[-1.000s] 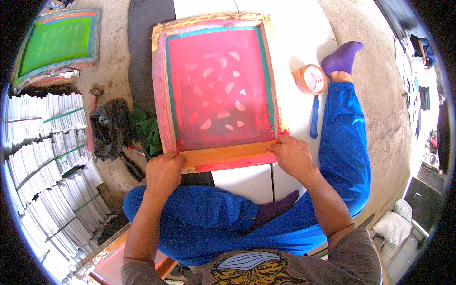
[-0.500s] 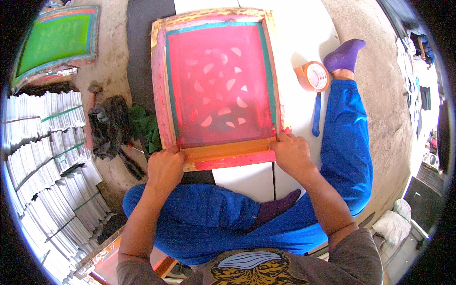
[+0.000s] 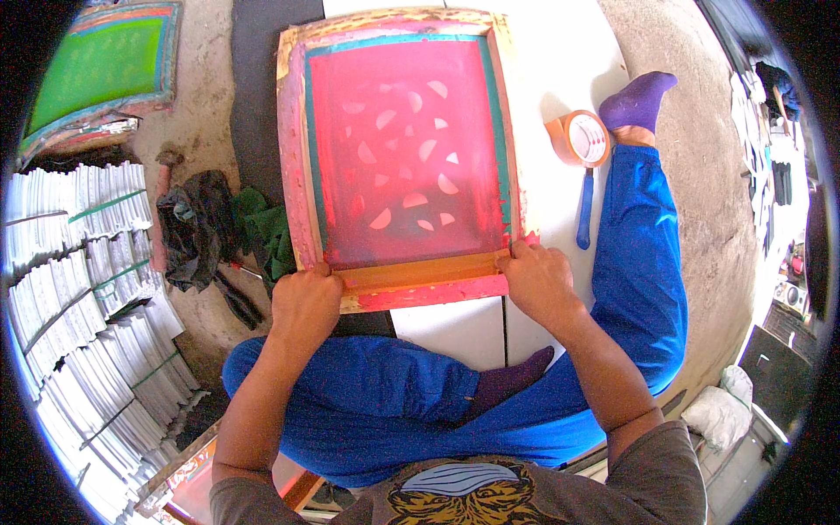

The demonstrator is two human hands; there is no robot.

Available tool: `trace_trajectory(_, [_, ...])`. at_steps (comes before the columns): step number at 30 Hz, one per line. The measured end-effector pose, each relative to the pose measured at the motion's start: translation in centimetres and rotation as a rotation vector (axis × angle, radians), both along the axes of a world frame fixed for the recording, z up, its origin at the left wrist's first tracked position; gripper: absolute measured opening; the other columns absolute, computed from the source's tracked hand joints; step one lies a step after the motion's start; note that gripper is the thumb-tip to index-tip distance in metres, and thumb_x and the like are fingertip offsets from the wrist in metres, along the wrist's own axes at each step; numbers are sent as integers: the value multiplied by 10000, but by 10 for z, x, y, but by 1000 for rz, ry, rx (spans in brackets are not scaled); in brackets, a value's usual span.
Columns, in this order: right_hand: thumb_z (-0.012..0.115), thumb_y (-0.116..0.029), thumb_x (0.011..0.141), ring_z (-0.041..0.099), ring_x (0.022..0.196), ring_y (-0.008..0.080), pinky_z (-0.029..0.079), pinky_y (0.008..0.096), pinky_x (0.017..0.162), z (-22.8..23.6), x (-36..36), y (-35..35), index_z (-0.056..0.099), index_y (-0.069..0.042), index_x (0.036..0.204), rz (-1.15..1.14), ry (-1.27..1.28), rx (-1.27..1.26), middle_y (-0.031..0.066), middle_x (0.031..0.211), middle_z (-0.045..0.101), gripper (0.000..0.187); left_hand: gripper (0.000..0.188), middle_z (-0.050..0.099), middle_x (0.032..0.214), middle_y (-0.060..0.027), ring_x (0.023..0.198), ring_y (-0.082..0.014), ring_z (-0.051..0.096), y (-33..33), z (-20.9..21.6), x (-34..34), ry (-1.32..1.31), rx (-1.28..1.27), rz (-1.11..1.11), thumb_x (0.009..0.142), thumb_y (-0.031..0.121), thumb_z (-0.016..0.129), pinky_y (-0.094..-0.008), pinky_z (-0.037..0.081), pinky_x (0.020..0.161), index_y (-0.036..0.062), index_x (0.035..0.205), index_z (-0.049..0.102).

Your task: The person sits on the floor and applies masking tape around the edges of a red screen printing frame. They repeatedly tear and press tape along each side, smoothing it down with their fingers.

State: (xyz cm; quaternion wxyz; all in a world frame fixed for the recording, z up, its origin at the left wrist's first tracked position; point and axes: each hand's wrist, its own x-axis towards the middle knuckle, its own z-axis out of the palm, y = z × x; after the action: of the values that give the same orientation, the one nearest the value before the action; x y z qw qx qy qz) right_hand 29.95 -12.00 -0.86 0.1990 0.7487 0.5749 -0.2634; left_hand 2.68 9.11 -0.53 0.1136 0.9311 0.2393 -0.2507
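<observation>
A wooden screen printing frame with pink mesh lies in front of me. Pale half-round and wedge shapes show in the mesh, and teal strips line its inner edges. My left hand grips the near left corner of the frame. At the near right corner, my right hand is closed on the wood, fingers curled over the edge. Between the hands runs the near bar, orange-brown inside and pink on top. What lies under the mesh is mostly hidden.
Right of the frame lie a roll of orange tape and a blue-handled tool, beside my socked foot. On the left are bundled paper stacks, dark cloth, green cloth and another frame with green mesh.
The pink frame and both hands stay almost where they were. The view has shifted very slightly; both hands keep their grip.
</observation>
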Motion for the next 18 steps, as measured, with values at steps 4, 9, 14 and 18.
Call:
trace_trajectory(4, [593, -149, 908, 729, 911, 287, 593, 455, 752, 0, 0, 1, 757, -136, 1097, -6, -3, -16, 114, 981, 690, 251, 125, 716, 856, -139, 760, -313, 752, -1, -1, 3, 78, 12, 0, 819, 113, 655, -426, 613, 668, 47, 823, 761])
trace_trajectory(9, [595, -151, 904, 726, 917, 286, 592, 453, 753, -1, -1, 2, 763, -137, 1087, -17, -9, -30, 113, 984, 689, 248, 136, 719, 874, -128, 757, -302, 753, -2, 2, 7, 73, 15, 9, 823, 122, 652, -422, 615, 662, 49, 838, 766])
trace_trajectory(14, [599, -154, 897, 725, 905, 286, 592, 452, 751, -3, -2, 0, 772, -133, 1056, -27, -13, 3, 115, 979, 688, 236, 142, 720, 892, -122, 757, -292, 754, -5, 6, 10, 78, 28, 13, 825, 132, 652, -418, 614, 659, 65, 844, 775])
trace_trajectory(18, [598, -158, 898, 727, 899, 287, 594, 450, 746, 0, -2, 2, 772, -134, 1054, -13, -9, 1, 117, 973, 688, 236, 143, 721, 908, -122, 759, -290, 754, -7, 4, 8, 92, 51, 9, 825, 130, 649, -419, 611, 652, 68, 836, 777])
